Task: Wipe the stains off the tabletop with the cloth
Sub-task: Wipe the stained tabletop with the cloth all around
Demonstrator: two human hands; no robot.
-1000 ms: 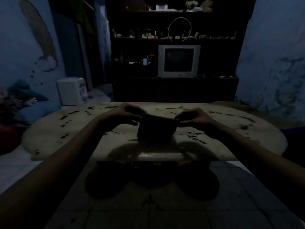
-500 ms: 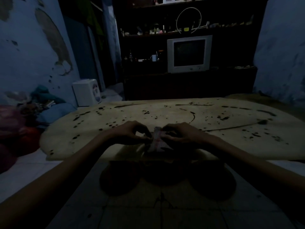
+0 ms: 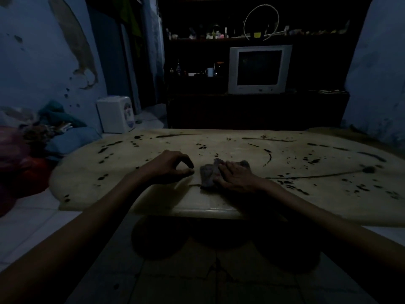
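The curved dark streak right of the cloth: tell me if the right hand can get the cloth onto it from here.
Probably yes. The right hand lies flat on the cloth, and only bare tabletop separates it from the curved streak.

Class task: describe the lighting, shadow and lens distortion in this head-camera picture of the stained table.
Head view: very dim and bluish; the tabletop is the brightest area. Dark shadows fall on the floor under its near edge. The wide lens bows that edge. The cloth under the right hand shows only as a murky grey.
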